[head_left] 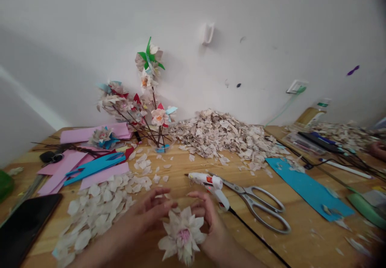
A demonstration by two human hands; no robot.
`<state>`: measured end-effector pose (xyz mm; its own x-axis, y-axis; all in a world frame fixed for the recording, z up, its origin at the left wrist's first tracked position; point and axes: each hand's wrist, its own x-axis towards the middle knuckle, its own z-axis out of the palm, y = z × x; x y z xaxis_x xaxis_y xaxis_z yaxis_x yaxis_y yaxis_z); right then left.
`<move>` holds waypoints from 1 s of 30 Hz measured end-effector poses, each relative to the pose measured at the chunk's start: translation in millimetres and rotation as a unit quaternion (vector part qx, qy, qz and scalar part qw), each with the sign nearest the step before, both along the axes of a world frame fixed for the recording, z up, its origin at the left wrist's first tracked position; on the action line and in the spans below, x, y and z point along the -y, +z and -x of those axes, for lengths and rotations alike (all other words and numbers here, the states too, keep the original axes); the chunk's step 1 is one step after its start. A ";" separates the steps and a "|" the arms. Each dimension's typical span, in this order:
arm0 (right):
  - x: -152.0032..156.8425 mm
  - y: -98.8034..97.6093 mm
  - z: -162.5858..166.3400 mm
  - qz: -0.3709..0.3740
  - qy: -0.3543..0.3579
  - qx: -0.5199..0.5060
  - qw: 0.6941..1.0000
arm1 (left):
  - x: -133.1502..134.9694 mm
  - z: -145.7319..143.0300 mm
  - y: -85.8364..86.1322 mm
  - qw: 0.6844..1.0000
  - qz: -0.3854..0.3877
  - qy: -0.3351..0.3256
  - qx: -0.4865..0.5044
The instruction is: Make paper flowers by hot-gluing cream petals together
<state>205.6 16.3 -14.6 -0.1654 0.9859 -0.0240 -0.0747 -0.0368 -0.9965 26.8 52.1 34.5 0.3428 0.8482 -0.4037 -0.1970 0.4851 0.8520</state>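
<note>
Holds white flower (183, 236) at bottom ctr. in R hand (212, 222) w/ L hand (153, 211) seemingly empty, half-curled nearby; prob. risks crushed petals (171, 228) if over-squeezing, or burn if brushing poss. hot glue gun (214, 182).

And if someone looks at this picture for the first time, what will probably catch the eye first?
Probably the pale flower with its pink centre, low in the middle by the left hand and right hand. Next might come the big heap of pale flakes at the back, then the bouquet to its left, with green, red and blue leaf-like pieces.
</note>
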 end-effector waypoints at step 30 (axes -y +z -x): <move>-6.8 2.7 -2.7 0.041 0.028 -0.026 0.998 | -5.6 -5.6 -21.1 0.994 0.103 0.041 0.010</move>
